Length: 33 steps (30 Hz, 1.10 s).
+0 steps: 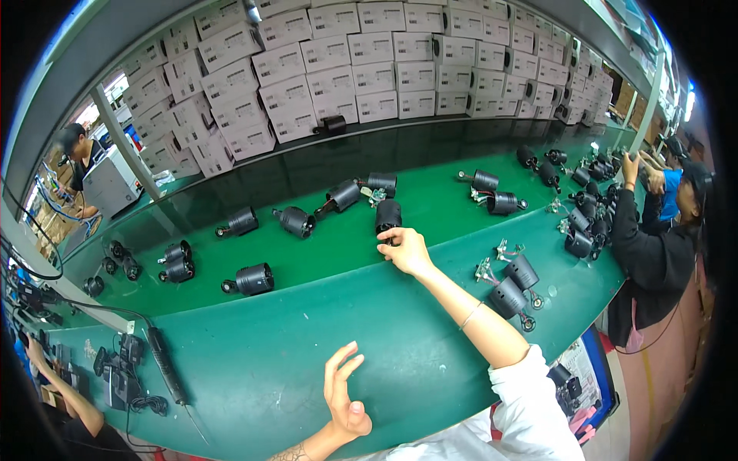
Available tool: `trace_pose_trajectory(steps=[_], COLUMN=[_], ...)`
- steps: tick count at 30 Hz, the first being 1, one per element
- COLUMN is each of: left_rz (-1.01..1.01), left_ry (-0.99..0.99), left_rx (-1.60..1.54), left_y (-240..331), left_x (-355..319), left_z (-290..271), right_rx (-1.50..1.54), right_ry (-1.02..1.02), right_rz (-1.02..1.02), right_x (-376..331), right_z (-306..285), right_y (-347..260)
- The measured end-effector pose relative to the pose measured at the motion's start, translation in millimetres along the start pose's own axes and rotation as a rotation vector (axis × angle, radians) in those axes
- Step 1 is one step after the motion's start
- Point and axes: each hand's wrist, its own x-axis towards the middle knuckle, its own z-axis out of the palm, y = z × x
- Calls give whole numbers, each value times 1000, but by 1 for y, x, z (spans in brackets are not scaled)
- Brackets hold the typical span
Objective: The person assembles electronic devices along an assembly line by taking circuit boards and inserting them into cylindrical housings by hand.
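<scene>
Pale cartons (375, 48) are stacked in rows behind a long green bench (292, 346), and a brighter green strip (334, 257) runs across its far side. Near the middle of my view, a black cylinder (388, 211) lies on that strip, and the right hand (406, 250) reaches out to its near end. I see the fingers bent and touching there, though I cannot tell from here whether they have closed on it. The left hand (346, 398) hovers over the bench nearer the body, holding nothing, fingers apart and loosely curled. Beside the reaching forearm, to the right, I have two loose cylinders (508, 297) with small circuit boards (485, 270) next to them. More black housings (254, 280) are scattered along the strip. At left I make out a corded black tool (164, 363) just beside some black adapters (121, 382). Off to the right, a co-worker in a black top (653, 257) has an arm raised.
</scene>
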Motion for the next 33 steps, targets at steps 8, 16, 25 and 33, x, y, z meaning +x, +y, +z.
trace_pose_trajectory(steps=[8, 16, 25, 33], left_rz=[-852, -964, -808, -820], left_ry=[7, -129, -607, -913], left_rx=[-783, -1133, -1234, -1219], left_y=[-3, -15, -21, -11], left_x=[7, 8, 4, 11], left_z=[-7, -10, -14, -18], right_rx=[453, 201, 496, 890], right_ry=[-338, -515, 8, -421], right_rz=[-7, -184, 26, 153], right_x=[-156, -243, -209, -211], right_z=[-24, -34, -34, -25], right_y=[-52, -44, -27, -13])
